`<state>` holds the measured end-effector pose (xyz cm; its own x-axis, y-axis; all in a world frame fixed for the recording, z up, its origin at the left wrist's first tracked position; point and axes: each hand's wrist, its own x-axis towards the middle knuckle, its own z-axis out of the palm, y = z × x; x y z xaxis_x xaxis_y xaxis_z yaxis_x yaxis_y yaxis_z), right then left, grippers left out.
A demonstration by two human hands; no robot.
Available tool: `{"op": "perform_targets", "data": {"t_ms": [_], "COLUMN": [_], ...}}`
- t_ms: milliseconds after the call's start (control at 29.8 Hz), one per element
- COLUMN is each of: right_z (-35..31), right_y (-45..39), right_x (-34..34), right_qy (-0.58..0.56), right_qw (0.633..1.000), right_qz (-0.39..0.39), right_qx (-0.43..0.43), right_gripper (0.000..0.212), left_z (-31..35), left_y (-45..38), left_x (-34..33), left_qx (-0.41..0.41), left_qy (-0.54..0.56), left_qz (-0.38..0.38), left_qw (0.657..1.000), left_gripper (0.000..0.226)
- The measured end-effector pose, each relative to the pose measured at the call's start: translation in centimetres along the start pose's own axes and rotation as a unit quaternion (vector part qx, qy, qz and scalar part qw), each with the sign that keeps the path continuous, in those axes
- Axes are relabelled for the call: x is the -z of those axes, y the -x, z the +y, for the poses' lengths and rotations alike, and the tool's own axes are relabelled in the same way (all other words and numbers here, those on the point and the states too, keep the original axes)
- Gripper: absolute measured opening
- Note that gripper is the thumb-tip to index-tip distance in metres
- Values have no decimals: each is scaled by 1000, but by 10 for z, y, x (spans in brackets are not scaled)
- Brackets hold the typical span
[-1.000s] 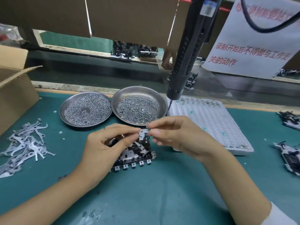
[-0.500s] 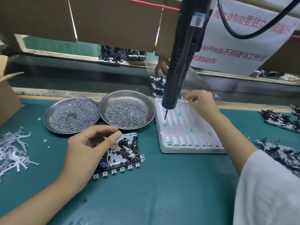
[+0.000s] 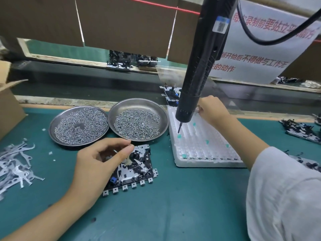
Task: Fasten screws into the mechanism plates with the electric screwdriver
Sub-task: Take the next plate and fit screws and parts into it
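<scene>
Steel dish of screws (image 3: 137, 124) sits behind mechanism plate (image 3: 133, 169) on our green mat (image 3: 173, 214). Our left hand (image 3: 97, 164) rests on plate, fingers curled, pinching small part. Hanging electric screwdriver (image 3: 199, 70) blocks our right hand (image 3: 213, 110) at foam tray (image 3: 199, 146); its grip we cannot tell. Loose levers (image 3: 15, 164) far left.

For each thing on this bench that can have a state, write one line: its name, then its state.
Electric screwdriver: hanging, unheld, tip above the white tray.
Mechanism plate: flat on the mat, under the left hand.
Left hand: fingers curled, thumb and forefinger touching the plate.
Right hand: at the white tray's far edge; grip hidden.
Left dish: holding screws.
Right dish: holding screws.
Cardboard box: flap open.
</scene>
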<state>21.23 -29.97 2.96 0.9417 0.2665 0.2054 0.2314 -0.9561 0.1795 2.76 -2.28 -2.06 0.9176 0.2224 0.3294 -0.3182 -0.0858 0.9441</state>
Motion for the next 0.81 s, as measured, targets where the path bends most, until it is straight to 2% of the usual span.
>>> {"op": "perform_targets", "data": {"t_ms": [168,268,336,403,470,537,637,805], "right_z": [3,7,5,-5,-26,-56,-103,-144], "right_y": [1,15,33,58,85,104,118,123], "right_x": [5,16,28,43,55,60,55,35], "right_qy": [-45,-157,-254,-372,-511,-612,-701,-760], "right_qw": [999,983,960,921,848,781,704,641], "right_qz": [-10,65,65,-31,-100,-104,-103,-88], "right_qx": [-23,-67,-95,-115,-101,-73,-46,-62], "right_gripper": [27,22,14,8,10,13,13,20], "left_z": [0,0,0,-1,0,1,4,3], "left_y": [0,0,-1,-1,0,0,1,3], "left_x": [0,1,1,1,-1,-2,-4,-4], "left_qx": [5,11,15,18,17,11,-6,-30], "left_qy": [5,13,10,11,10,11,14,19], "left_qz": [0,1,-4,-7,-13,-22,-33,-42], "left_qw": [1000,1000,1000,1000,1000,1000,999,998], "left_gripper": [17,19,22,22,22,22,22,22]}}
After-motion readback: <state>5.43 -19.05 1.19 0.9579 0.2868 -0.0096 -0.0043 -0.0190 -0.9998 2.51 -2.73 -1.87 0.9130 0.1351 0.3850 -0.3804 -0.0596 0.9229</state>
